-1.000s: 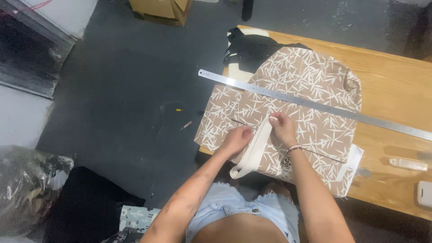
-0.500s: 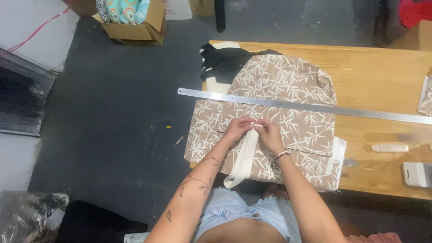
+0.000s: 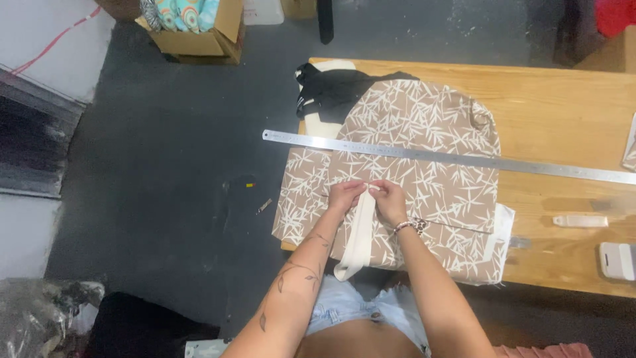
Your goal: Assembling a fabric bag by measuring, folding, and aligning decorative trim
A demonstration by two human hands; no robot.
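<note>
A tan fabric piece (image 3: 424,126) printed with white bamboo leaves lies on the wooden table (image 3: 570,99), hanging a little over the near edge. A cream webbing strap (image 3: 358,238) runs down the fabric and off the table edge. My left hand (image 3: 344,195) and my right hand (image 3: 389,199) meet at the strap's top end and pinch it against the fabric. A long steel ruler (image 3: 464,159) lies across the fabric just beyond my fingers.
Black fabric (image 3: 338,89) sits at the table's far left corner. A small white tool (image 3: 580,221) and a phone-like white object (image 3: 617,260) lie at the right. A cardboard box (image 3: 192,30) of cloth stands on the dark floor; a plastic bag (image 3: 40,311) lies lower left.
Both hands moved up the strap toward the ruler and came together at its top end. The camera view tilted, showing more of the floor and the box.
</note>
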